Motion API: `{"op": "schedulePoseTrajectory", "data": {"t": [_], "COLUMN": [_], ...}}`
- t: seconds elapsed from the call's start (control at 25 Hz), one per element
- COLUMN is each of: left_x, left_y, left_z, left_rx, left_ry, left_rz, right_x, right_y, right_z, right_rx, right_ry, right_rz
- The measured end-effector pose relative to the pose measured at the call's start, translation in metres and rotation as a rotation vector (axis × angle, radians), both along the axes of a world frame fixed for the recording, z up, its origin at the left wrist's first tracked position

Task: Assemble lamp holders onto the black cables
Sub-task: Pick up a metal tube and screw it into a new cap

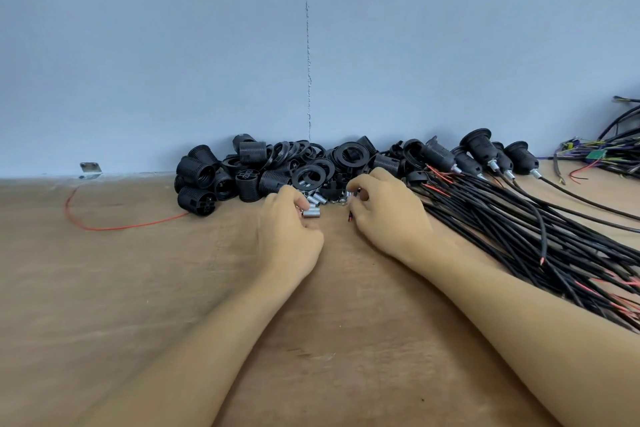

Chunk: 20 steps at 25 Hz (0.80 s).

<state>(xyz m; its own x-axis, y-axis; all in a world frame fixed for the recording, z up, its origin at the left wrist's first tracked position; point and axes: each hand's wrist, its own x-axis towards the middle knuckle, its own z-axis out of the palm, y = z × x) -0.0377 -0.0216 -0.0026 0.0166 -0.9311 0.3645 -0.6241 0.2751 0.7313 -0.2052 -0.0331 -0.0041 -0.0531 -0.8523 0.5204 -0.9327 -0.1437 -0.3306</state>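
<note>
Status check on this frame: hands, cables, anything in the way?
Left hand curled at the metal tubes, grip unclear. Right hand pinches a silver part. Black cables bundled right, holder pile behind. No obstruction seen.

Black lamp holders [249,170] piled by wall, black cables [519,229] bundled right, some w/ holders fitted.

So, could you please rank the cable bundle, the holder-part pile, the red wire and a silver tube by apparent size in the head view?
1. cable bundle (partly nearer camera)
2. holder-part pile
3. red wire, long but thin
4. silver tube
</note>
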Motion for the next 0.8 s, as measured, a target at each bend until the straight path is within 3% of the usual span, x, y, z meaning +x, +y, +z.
{"op": "schedulePoseTrajectory", "data": {"t": [0.32,0.8], "left_x": [0.009,0.006], "left_y": [-0.008,-0.007], "left_z": [-0.001,-0.003], "left_rx": [0.006,0.006], "left_ry": [-0.018,-0.022], "left_rz": [0.003,-0.036], "right_x": [0.008,0.010], "right_y": [-0.013,0.004], "right_z": [0.000,0.002], "right_rx": [0.199,0.116], "right_ry": [0.125,0.136], "right_rz": [-0.087,-0.014]}}
